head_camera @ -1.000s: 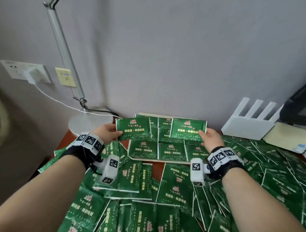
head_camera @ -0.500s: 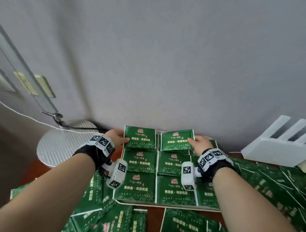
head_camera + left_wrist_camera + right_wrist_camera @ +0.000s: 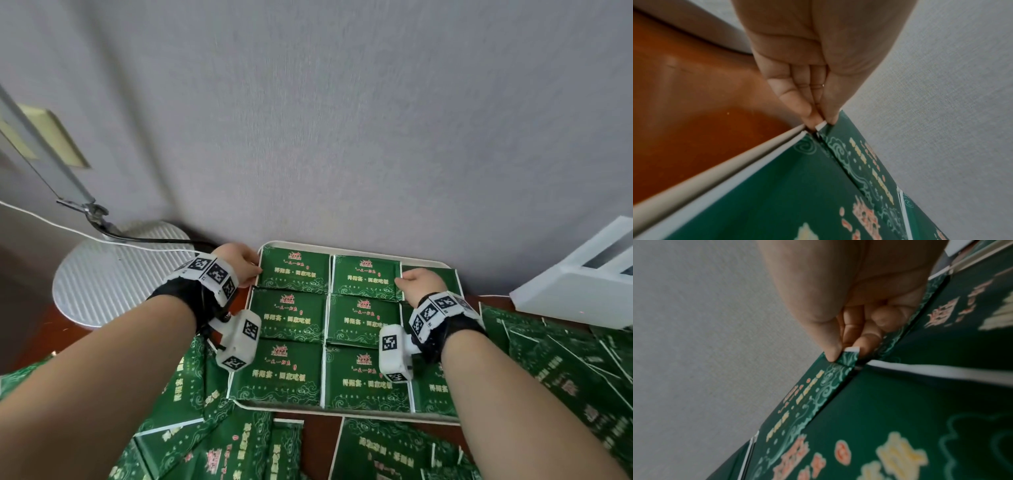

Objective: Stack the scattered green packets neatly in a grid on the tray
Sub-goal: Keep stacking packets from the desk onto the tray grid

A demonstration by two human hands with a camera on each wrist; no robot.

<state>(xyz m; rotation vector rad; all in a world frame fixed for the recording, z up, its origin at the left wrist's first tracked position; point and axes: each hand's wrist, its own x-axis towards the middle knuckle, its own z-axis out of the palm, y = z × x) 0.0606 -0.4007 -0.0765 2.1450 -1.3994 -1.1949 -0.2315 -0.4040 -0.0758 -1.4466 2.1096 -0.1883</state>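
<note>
Left hand [image 3: 239, 263] pinches flat green foil packet [image 3: 294, 271] at white plastic tray's [image 3: 346, 413] far-left corner. Right hand [image 3: 419, 284] pinches neighbouring green packet [image 3: 365, 277] along far edge.

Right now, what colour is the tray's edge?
Cream-white; the tray rim shows best in the head view.

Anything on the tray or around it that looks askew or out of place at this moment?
The tray grid looks square. The left hand and right hand pinch the back-row packets at their outer edges. Loose packets overlap at odd angles on the table, unsorted.
</note>
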